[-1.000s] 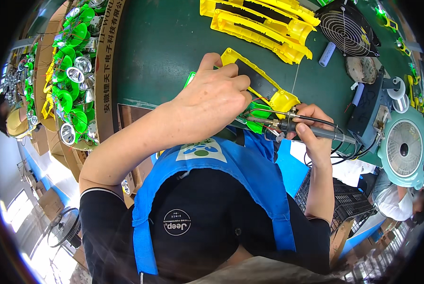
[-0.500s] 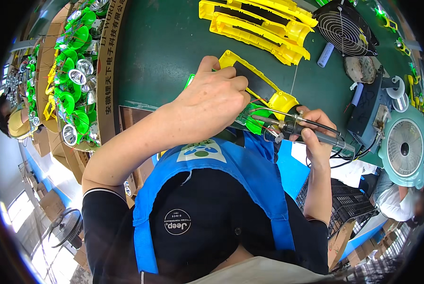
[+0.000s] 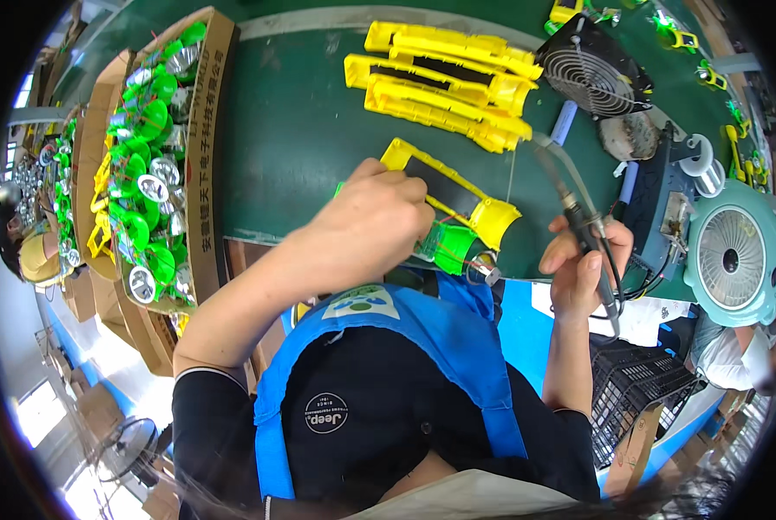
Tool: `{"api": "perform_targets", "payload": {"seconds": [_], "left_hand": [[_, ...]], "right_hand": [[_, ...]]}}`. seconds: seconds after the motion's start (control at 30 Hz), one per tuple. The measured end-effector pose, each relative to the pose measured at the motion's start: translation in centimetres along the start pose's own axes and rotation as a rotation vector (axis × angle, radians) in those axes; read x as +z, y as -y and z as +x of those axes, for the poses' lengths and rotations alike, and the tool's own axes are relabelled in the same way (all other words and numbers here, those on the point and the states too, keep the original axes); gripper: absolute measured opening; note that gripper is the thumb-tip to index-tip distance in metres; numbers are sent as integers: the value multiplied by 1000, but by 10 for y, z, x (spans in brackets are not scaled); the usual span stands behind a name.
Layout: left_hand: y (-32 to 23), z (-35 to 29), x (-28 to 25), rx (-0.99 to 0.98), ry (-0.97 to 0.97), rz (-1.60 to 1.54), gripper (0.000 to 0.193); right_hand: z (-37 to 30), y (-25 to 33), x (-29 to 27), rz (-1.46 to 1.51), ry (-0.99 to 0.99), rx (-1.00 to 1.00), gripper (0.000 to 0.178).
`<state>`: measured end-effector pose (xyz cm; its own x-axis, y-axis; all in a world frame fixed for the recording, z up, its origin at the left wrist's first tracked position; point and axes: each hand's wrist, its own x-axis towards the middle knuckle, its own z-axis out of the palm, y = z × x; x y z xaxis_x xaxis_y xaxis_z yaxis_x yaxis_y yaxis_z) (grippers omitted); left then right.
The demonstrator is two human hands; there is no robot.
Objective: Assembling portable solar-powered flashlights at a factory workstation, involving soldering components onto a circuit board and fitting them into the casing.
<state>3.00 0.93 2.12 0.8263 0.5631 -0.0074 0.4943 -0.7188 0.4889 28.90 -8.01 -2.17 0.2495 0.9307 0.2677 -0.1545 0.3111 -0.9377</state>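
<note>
My left hand [image 3: 375, 212] is closed over a green lamp part [image 3: 455, 250] with a silver end and thin red wires, at the table's front edge. Its fingers hide much of that part. Just behind lies a yellow plastic housing half [image 3: 494, 221] with a dark inner panel. My right hand [image 3: 585, 264] is wrapped round a soldering iron [image 3: 571, 208] with a thin tube alongside and a black cable. The iron's front end points away from me, over the table and apart from the lamp part.
Several yellow housing halves [image 3: 448, 113] lie stacked at the back. A black fan [image 3: 591, 74], a blue cylindrical cell [image 3: 564, 123], a dark soldering station [image 3: 648, 204] and a pale green fan [image 3: 733, 251] stand to the right. At left, a cardboard box [image 3: 213, 147] holds green lamp parts.
My right hand has drawn the soldering iron away from the lamp part, and its front end has swung toward the back. My left hand stays on the part. The whole view has shifted slightly.
</note>
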Motion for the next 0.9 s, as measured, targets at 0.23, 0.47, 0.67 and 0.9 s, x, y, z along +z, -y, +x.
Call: {"api": "perform_targets", "payload": {"seconds": [0.23,0.47,0.67,0.9], "left_hand": [[36,16,-3,-134,-165,185,28],[19,-51,-5,126,-281,226,43],[36,-100,32,32,-287,104,48],[48,-81,-4,-307,-884,80,57]], "right_hand": [[69,-28,34,-575,189,-465,52],[91,-44,46,-680,157,-732,37],[71,-46,33,-375,20,-602,39],[11,-45,-23,-602,-2,-487,39]]}}
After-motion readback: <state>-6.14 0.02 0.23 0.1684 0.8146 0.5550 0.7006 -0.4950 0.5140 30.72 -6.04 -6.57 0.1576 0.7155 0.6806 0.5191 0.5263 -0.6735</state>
